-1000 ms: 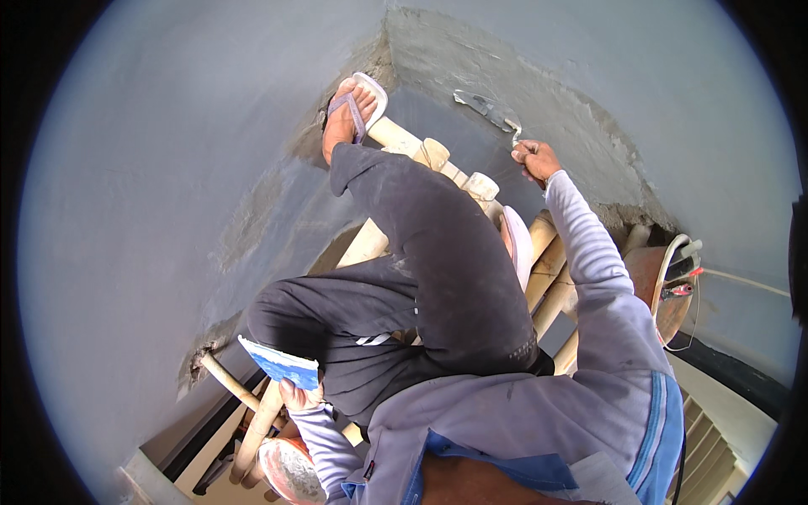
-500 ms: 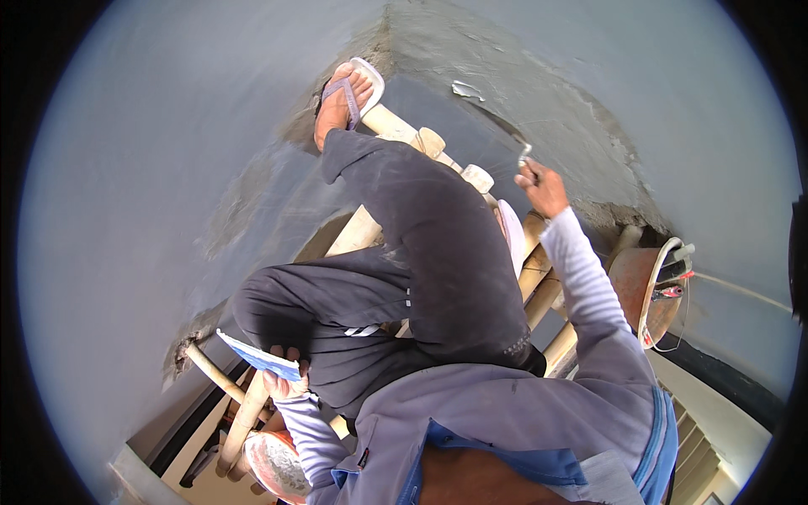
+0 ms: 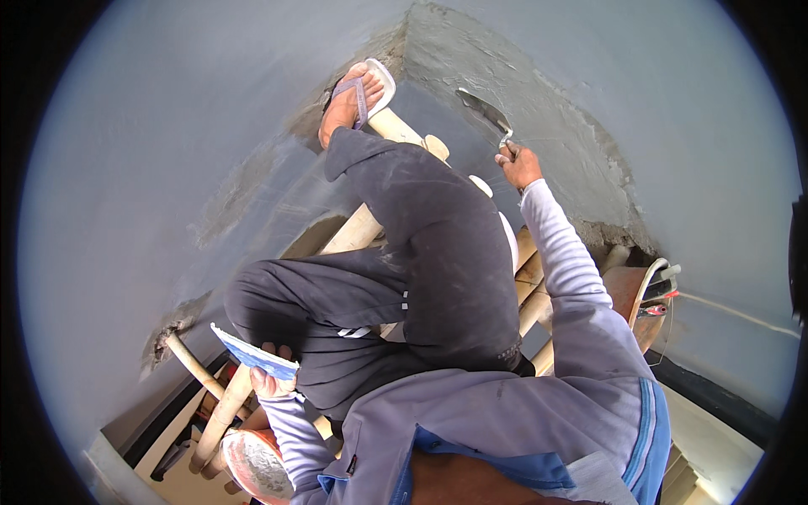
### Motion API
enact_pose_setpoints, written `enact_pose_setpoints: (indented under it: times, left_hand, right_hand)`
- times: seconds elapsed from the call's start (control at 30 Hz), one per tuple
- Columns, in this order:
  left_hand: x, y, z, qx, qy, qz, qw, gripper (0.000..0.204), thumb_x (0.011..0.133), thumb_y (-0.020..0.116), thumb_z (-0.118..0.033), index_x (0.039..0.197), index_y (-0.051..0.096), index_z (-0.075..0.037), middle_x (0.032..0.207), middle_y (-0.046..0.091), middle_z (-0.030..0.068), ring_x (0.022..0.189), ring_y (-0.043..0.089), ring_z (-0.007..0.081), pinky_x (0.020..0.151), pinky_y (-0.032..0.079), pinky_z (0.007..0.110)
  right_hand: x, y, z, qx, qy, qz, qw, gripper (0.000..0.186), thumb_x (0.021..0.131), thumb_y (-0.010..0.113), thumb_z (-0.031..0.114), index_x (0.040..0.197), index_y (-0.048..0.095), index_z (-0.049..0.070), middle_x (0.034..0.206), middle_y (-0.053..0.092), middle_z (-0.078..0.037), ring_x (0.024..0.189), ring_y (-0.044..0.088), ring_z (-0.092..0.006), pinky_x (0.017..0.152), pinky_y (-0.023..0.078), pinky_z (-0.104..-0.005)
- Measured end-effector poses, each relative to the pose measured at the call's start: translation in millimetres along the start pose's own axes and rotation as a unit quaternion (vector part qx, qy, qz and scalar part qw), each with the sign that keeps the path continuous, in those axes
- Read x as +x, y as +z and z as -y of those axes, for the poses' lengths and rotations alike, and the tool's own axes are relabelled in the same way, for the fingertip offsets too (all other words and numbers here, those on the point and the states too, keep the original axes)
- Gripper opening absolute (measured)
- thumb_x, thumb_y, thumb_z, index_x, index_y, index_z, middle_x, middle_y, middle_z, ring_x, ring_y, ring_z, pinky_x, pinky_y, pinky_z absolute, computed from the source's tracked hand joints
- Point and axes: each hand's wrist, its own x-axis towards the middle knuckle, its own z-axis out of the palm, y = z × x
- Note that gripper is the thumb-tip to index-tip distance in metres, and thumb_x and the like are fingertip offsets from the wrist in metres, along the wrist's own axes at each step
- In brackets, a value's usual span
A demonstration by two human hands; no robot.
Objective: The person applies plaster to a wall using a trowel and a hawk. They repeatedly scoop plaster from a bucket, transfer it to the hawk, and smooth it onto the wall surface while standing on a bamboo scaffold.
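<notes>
My right hand (image 3: pixel 519 165) is closed around the handle of a pointed metal trowel (image 3: pixel 486 109). Its blade points up and left, over the lower edge of a rough grey plaster patch (image 3: pixel 547 114) on the wall; whether it touches is unclear. Low on the left, my left hand (image 3: pixel 273 374) grips a flat board (image 3: pixel 257 353), blue below with a pale edge, beside my bent knee. Part of that hand's fingers is hidden by the board and shadow.
I sit on bamboo poles (image 3: pixel 358 229), one sandalled foot (image 3: pixel 347 105) braced near the wall corner. A bucket with tools (image 3: pixel 627 290) hangs at the right by a pale cord (image 3: pixel 741 313). A mortar-smeared orange bucket (image 3: pixel 257 463) is below my left arm.
My right hand has moved slightly left and up, and the trowel has turned from edge-on so its blade face shows. My left hand still holds the board.
</notes>
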Motion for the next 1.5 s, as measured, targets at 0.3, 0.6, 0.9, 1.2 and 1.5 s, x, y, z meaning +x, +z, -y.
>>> enact_pose_setpoints:
  times: [0.3, 0.6, 0.9, 1.2, 1.5]
  left_hand:
    - [3, -7, 3, -0.056, 0.005, 0.055, 0.997, 0.016, 0.09, 0.057, -0.019, 0.095, 0.056, -0.004, 0.09, 0.044, 0.0029, 0.083, 0.04, 0.021, 0.086, 0.042, 0.045]
    - [13, 18, 7, -0.048, 0.003, 0.075, 0.996, 0.016, 0.091, 0.056, -0.023, 0.093, 0.048, -0.009, 0.083, 0.04, 0.0014, 0.078, 0.037, 0.0184, 0.083, 0.043, 0.038]
    - [9, 14, 6, 0.011, 0.019, 0.023, 0.999, 0.022, 0.09, 0.059, -0.025, 0.081, 0.048, -0.007, 0.08, 0.04, -0.0004, 0.073, 0.036, 0.0148, 0.064, 0.036, 0.029]
    - [11, 9, 3, 0.048, 0.011, 0.069, 0.996, 0.027, 0.09, 0.057, -0.024, 0.118, 0.054, -0.021, 0.083, 0.038, -0.0018, 0.074, 0.035, 0.0143, 0.065, 0.04, 0.03]
    - [11, 7, 1, 0.053, 0.017, 0.085, 0.995, 0.044, 0.092, 0.055, -0.023, 0.133, 0.043, -0.031, 0.081, 0.037, -0.0011, 0.073, 0.035, 0.0136, 0.066, 0.041, 0.028]
  right_hand:
    - [3, -45, -4, 0.092, 0.033, 0.033, 0.995, 0.049, 0.078, 0.066, 0.023, 0.12, 0.056, 0.001, 0.079, 0.065, -0.017, 0.072, 0.062, -0.0184, 0.069, 0.048, -0.0307]
    - [-66, -70, 10, 0.149, -0.024, -0.037, 0.988, 0.045, 0.082, 0.063, 0.022, 0.121, 0.055, 0.001, 0.088, 0.065, -0.015, 0.07, 0.063, -0.0205, 0.064, 0.049, -0.0313]
    - [-27, 20, -27, 0.027, -0.009, -0.007, 1.0, 0.041, 0.079, 0.062, 0.017, 0.116, 0.057, 0.001, 0.102, 0.061, -0.023, 0.098, 0.059, -0.0384, 0.084, 0.046, -0.04]
    - [-18, -18, -43, 0.051, -0.001, -0.005, 0.999, 0.045, 0.078, 0.065, 0.022, 0.118, 0.057, 0.003, 0.103, 0.062, -0.024, 0.095, 0.063, -0.0332, 0.083, 0.047, -0.0357]
    - [-60, -72, -23, 0.138, 0.003, -0.052, 0.989, 0.045, 0.081, 0.062, 0.023, 0.119, 0.057, 0.0, 0.104, 0.064, -0.022, 0.095, 0.063, -0.0246, 0.083, 0.046, -0.0308]
